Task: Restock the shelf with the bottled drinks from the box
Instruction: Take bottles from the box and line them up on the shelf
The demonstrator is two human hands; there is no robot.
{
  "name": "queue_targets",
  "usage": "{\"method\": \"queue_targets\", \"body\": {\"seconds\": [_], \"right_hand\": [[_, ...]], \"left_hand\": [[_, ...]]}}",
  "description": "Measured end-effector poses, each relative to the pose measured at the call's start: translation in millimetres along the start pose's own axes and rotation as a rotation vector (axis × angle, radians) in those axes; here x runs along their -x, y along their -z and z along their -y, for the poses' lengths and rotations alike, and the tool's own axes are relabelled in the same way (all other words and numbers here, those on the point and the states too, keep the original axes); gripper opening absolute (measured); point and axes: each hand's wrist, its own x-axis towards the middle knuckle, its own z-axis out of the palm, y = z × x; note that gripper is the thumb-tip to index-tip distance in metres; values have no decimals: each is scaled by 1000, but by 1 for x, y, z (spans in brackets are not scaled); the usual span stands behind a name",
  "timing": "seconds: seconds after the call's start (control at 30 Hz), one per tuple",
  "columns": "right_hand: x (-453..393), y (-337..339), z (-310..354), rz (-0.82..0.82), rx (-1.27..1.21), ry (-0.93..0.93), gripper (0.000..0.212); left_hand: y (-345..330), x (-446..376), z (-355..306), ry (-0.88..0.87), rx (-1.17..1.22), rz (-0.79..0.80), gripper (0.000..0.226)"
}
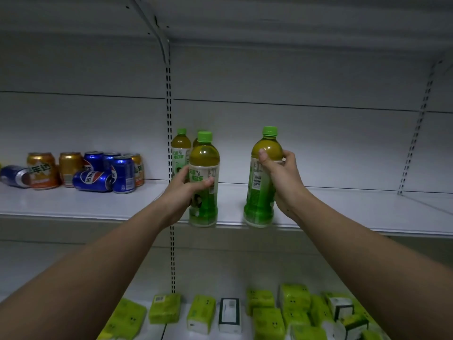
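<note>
Two green-capped plastic bottles of amber-green tea are being brought to the front edge of the white metal shelf (343, 212). The left-hand bottle (204, 177) is wrapped at its label by the left hand (182, 190), fingers and thumb curled round it; the right-hand bottle (262, 177) is held near its shoulder by the right hand (285, 177), thumb across the front. Both bases appear level with the shelf lip, though contact cannot be confirmed. Two more tea bottles (181, 149) stand behind the left one (the placing step is judged under way). Next, each bottle would need sliding back upright beside those before either grip is loosened. Further left, blue and orange drink cans (98, 171) are clustered, some toppled; green tissue packs (267, 312) lie on the shelf below.
</note>
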Motion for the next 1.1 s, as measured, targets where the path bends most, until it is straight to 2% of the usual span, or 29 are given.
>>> {"method": "queue_targets", "body": {"seconds": [0.2, 0.37, 0.63, 0.83, 1.0, 1.1], "right_hand": [[-14, -6, -21, -52, 133, 12, 55], [-22, -6, -25, -28, 172, 8, 59], [-18, -6, -19, 33, 253, -13, 63], [3, 6, -28, 85, 492, -28, 69], [14, 12, -38, 103, 742, -42, 69], [10, 13, -41, 83, 811, -35, 65]], "left_hand": [[-8, -26, 11, -5, 3, -33, 56], [-18, -37, 16, 1, -22, -18, 59], [-22, -29, 14, 66, -102, -66, 84], [-31, -17, 11, 111, -221, -65, 91], [-33, -14, 18, 118, -364, -140, 101], [-32, -15, 24, 105, -427, -214, 106]]}}
